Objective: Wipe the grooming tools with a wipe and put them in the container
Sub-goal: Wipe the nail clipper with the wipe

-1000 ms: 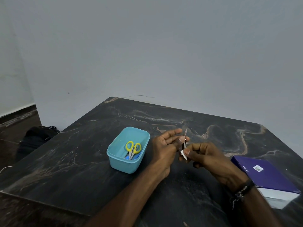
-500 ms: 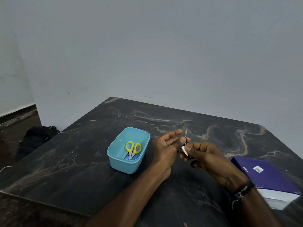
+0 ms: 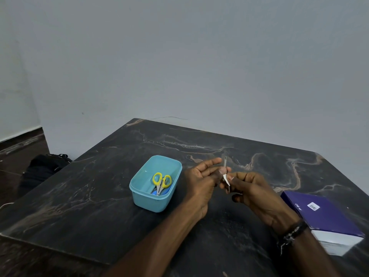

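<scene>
So the yellow scissors [image 3: 162, 181] already sat in the blue container [image 3: 148, 201], while the right hand [image 3: 257, 193] pinched a slim metal tool [image 3: 225, 170] and bit of wipe [image 3: 226, 179] against the left hand [image 3: 201, 176]'s thumb, other fingers loosely straight, still to go in.

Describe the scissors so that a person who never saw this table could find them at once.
On the dark marbled table, left of the two hands, stands a light blue plastic container. The scissors lie inside it, handles toward the far wall, on top of something blue. Their bright yellow handle loops set them apart: nothing else on the table is yellow.
</scene>
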A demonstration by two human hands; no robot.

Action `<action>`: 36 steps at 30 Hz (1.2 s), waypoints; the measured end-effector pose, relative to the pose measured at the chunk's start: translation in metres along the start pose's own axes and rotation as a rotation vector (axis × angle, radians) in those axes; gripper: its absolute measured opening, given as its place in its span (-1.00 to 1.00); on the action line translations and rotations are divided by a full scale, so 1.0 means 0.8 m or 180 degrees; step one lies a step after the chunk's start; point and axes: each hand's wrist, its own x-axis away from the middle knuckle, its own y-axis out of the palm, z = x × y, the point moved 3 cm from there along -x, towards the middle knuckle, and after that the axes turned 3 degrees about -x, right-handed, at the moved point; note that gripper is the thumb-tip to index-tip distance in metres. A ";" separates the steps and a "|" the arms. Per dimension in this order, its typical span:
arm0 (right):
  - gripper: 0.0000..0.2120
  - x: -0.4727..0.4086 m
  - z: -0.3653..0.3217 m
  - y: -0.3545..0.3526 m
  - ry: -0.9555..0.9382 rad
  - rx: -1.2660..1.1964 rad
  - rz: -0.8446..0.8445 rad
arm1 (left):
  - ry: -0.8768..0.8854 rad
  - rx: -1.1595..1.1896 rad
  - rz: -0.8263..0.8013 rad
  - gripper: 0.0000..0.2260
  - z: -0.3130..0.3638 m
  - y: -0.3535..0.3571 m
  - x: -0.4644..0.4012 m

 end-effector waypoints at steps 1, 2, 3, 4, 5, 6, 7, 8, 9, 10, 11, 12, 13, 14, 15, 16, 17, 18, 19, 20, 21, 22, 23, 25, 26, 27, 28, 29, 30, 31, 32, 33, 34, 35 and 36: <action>-0.72 0.000 0.000 -0.001 -0.0010 0.0007 0.0028 | 0.0018 -0.0013 0.0011 -0.76 0.000 0.001 0.000; -0.73 0.000 0.000 -0.001 -0.0003 0.0040 0.0012 | 0.0038 -0.0027 0.0044 -0.75 -0.001 0.000 0.000; -0.75 0.000 0.000 0.000 0.0021 0.0099 -0.0037 | 0.0059 -0.0036 0.0095 -0.73 -0.001 -0.001 0.000; -0.78 0.001 0.000 0.002 0.0053 0.0175 -0.0113 | 0.0081 -0.0029 0.0152 -0.72 -0.001 -0.003 -0.002; -0.80 0.002 0.001 0.004 0.0075 0.0244 -0.0197 | 0.0094 -0.0016 0.0200 -0.71 -0.001 -0.004 -0.003; -0.81 0.002 0.001 0.006 0.0087 0.0287 -0.0258 | 0.0099 0.0000 0.0231 -0.70 -0.001 -0.006 -0.004; -0.81 0.003 0.002 0.008 0.0092 0.0300 -0.0277 | 0.0098 0.0022 0.0242 -0.69 0.000 -0.007 -0.004; -0.81 0.003 0.002 0.009 0.0099 0.0293 -0.0259 | 0.0099 0.0042 0.0238 -0.69 0.000 -0.007 -0.004; -0.80 0.002 0.002 0.010 0.0107 0.0279 -0.0221 | 0.0095 0.0055 0.0225 -0.70 0.001 -0.007 -0.004; -0.80 0.002 0.001 0.010 0.0112 0.0271 -0.0173 | 0.0089 0.0059 0.0208 -0.72 0.001 -0.006 -0.004; -0.80 0.002 0.001 0.009 0.0110 0.0269 -0.0122 | 0.0079 0.0059 0.0184 -0.74 0.001 -0.005 -0.003; -0.80 0.002 0.000 0.008 0.0110 0.0267 -0.0073 | 0.0070 0.0058 0.0158 -0.75 0.001 -0.004 -0.003; -0.80 0.002 0.000 0.008 0.0115 0.0258 -0.0026 | 0.0053 0.0054 0.0136 -0.75 0.001 -0.003 -0.002; -0.81 0.002 0.000 0.008 0.0126 0.0247 0.0014 | 0.0039 0.0044 0.0117 -0.75 0.001 -0.003 -0.002; -0.81 0.003 0.000 0.008 0.0138 0.0239 0.0042 | 0.0034 0.0025 0.0108 -0.75 0.002 -0.002 -0.002; -0.81 0.002 0.000 0.008 0.0149 0.0237 0.0064 | 0.0042 -0.0008 0.0101 -0.76 0.002 -0.003 -0.002; -0.81 0.002 0.000 0.008 0.0160 0.0241 0.0085 | 0.0057 -0.0039 0.0089 -0.76 0.002 -0.002 -0.001; -0.81 0.002 0.000 0.007 0.0168 0.0244 0.0114 | 0.0074 -0.0071 0.0073 -0.77 0.002 -0.002 -0.001; -0.81 0.001 0.001 0.006 0.0178 0.0242 0.0149 | 0.0091 -0.0111 0.0045 -0.77 0.002 -0.001 0.000; -0.80 0.000 0.001 0.005 0.0187 0.0228 0.0191 | 0.0106 -0.0164 0.0010 -0.77 0.002 0.000 0.001; -0.80 0.000 0.001 0.004 0.0187 0.0200 0.0239 | 0.0111 -0.0218 -0.0032 -0.77 0.002 0.001 0.002; -0.80 0.000 0.001 0.002 0.0174 0.0158 0.0290 | 0.0112 -0.0261 -0.0066 -0.78 0.002 0.002 0.002; -0.79 0.000 0.000 0.001 0.0152 0.0108 0.0334 | 0.0104 -0.0274 -0.0082 -0.79 0.002 0.003 0.002; -0.79 0.000 -0.001 0.000 0.0117 0.0011 0.0383 | 0.0044 -0.0216 -0.0051 -0.79 0.004 0.002 0.001; -0.80 0.000 -0.001 -0.001 0.0107 -0.0017 0.0382 | -0.0020 -0.0133 -0.0022 -0.80 0.003 0.002 0.000; -0.80 0.000 -0.002 -0.001 0.0102 -0.0024 0.0361 | -0.0102 -0.0053 0.0003 -0.83 0.003 0.001 0.000; -0.80 0.000 -0.002 0.000 0.0099 -0.0016 0.0328 | -0.0198 -0.0024 0.0008 -0.88 0.003 0.000 0.000; -0.80 0.001 -0.002 0.000 0.0096 0.0003 0.0295 | -0.0303 -0.0035 -0.0016 -0.90 0.003 0.000 0.001; -0.80 0.001 -0.002 0.001 0.0090 0.0030 0.0273 | -0.0393 -0.0085 -0.0056 -0.86 0.002 0.001 0.001; -0.80 0.002 -0.002 0.002 0.0086 0.0062 0.0259 | -0.0468 -0.0132 -0.0101 -0.83 0.001 0.001 0.002; -0.80 0.002 -0.002 0.002 0.0082 0.0095 0.0247 | -0.0509 -0.0178 -0.0139 -0.81 0.000 0.002 0.003; -0.80 0.003 -0.002 0.002 0.0082 0.0122 0.0235 | -0.0531 -0.0205 -0.0174 -0.80 -0.001 0.003 0.004; -0.81 0.003 -0.002 0.002 0.0081 0.0146 0.0225 | -0.0540 -0.0217 -0.0201 -0.81 -0.001 0.003 0.004; -0.81 0.003 -0.002 0.002 0.0082 0.0164 0.0220 | -0.0548 -0.0201 -0.0208 -0.82 0.000 0.003 0.005; -0.81 0.002 -0.002 0.001 0.0083 0.0178 0.0221 | -0.0545 -0.0163 -0.0193 -0.84 0.001 0.002 0.005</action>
